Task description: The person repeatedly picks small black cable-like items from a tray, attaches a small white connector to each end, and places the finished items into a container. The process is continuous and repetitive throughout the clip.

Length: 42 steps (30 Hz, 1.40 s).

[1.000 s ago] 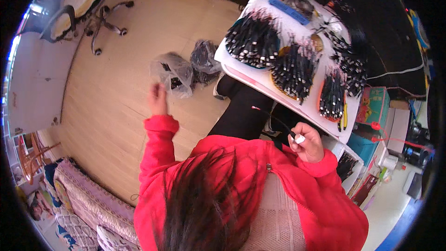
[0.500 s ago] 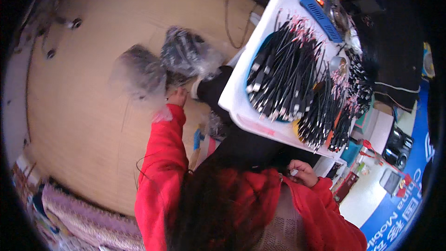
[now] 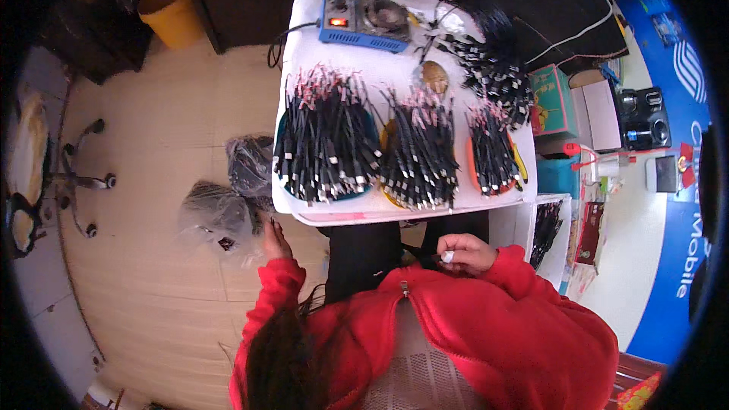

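Observation:
My left hand (image 3: 276, 241) hangs low beside the table's left end, fingers stretched upward and nothing seen in them. Right by it on the floor lie a clear plastic bag (image 3: 216, 212) with dark contents and a second bag (image 3: 250, 165) packed with black items. Over my lap, my right hand (image 3: 469, 253) is closed, pinching a small white piece (image 3: 447, 257) whose kind I cannot make out. In front, the white table (image 3: 395, 216) bears bundles of short black cables (image 3: 326, 144) with metal plugs toward me and pinkish wire ends away.
A blue box-shaped device (image 3: 363, 34) with a lit red switch and a round metal pot stands at the table's far left. More black cables (image 3: 490, 68) lie at the far right. A wheeled chair base (image 3: 80, 178) and a yellow bin (image 3: 173, 11) stand on the left floor.
The view has swung toward the table, which now sits upright ahead. My left hand has drawn slightly away from the bags; my right hand still pinches the white piece.

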Each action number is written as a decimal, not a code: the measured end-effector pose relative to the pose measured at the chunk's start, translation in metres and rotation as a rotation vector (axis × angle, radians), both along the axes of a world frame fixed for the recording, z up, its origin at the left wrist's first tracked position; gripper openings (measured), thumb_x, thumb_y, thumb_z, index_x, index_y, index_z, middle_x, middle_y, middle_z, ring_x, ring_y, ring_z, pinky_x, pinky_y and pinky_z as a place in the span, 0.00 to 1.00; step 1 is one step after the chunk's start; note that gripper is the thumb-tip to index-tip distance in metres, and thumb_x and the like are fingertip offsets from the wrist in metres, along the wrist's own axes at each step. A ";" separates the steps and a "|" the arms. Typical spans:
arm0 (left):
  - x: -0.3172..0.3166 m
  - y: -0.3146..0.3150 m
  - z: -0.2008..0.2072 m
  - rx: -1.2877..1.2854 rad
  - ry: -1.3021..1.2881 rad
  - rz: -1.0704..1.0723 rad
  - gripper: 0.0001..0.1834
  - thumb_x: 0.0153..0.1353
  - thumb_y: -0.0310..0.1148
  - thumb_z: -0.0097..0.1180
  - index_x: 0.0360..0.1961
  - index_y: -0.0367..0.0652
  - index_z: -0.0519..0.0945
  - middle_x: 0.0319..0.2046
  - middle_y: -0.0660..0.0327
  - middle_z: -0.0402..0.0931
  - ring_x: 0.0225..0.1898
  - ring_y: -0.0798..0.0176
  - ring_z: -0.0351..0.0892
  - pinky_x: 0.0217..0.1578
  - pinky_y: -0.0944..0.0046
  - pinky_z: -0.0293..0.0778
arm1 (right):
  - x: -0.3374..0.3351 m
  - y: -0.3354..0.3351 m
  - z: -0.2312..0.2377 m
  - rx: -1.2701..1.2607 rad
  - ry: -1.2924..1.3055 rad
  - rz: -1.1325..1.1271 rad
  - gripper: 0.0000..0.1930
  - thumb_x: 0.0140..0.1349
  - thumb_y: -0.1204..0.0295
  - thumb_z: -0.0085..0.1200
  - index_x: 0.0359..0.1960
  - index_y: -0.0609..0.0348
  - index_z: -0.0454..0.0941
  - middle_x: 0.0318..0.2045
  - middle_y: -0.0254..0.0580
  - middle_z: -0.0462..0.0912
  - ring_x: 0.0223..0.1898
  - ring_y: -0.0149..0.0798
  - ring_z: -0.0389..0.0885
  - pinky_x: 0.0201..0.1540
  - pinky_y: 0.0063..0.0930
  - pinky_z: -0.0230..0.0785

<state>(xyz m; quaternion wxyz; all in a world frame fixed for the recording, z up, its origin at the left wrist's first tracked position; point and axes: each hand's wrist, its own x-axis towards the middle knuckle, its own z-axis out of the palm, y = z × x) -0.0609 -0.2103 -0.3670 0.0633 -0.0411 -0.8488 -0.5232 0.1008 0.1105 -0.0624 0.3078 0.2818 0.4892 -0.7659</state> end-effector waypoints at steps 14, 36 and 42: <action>-0.116 0.141 0.345 -0.305 0.136 -0.419 0.14 0.61 0.30 0.50 0.45 0.33 0.78 0.22 0.55 0.75 0.27 0.60 0.76 0.31 0.63 0.73 | 0.022 0.002 0.029 -0.281 0.425 -0.153 0.04 0.62 0.71 0.48 0.33 0.56 0.70 0.21 0.31 0.69 0.19 0.22 0.60 0.20 0.14 0.49; -0.184 0.171 0.302 -0.861 0.242 -0.333 0.17 0.48 0.42 0.63 0.33 0.40 0.84 0.28 0.46 0.79 0.34 0.44 0.80 0.39 0.51 0.75 | 0.021 0.020 0.030 -0.403 0.444 -0.353 0.04 0.63 0.73 0.44 0.36 0.58 0.70 0.21 0.34 0.70 0.18 0.23 0.60 0.19 0.15 0.51; -0.166 0.168 0.315 -0.657 0.331 -0.296 0.17 0.50 0.40 0.62 0.38 0.41 0.83 0.30 0.50 0.81 0.32 0.49 0.81 0.37 0.54 0.75 | 0.008 0.013 0.042 -0.440 0.468 -0.352 0.05 0.64 0.70 0.45 0.33 0.57 0.70 0.21 0.32 0.69 0.18 0.22 0.59 0.17 0.15 0.50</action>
